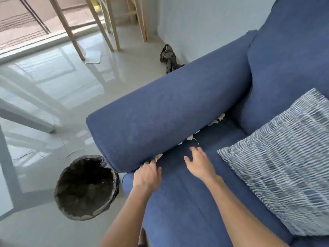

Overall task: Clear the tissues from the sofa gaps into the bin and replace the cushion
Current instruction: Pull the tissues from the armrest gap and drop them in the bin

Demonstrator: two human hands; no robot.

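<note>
White crumpled tissues poke out of the gap between the blue sofa's armrest (160, 111) and the seat: one at the front (159, 156), one midway (191, 138) and one further back (217, 119). My left hand (147, 175) rests at the front end of the gap, its fingertips at the front tissue; whether it grips the tissue I cannot tell. My right hand (197, 162) hovers over the seat with fingers apart, just short of the middle tissue. A striped grey cushion (284, 161) lies on the seat to the right. The bin (87, 188), lined with a black bag, stands on the floor left of the sofa.
Glossy pale floor tiles stretch to the left. A dark crumpled cloth (168, 57) lies on the floor behind the armrest. Wooden chair legs (74, 36) stand further back, with a scrap of paper (92, 57) beside them. Thin loose threads (76, 151) lie near the bin.
</note>
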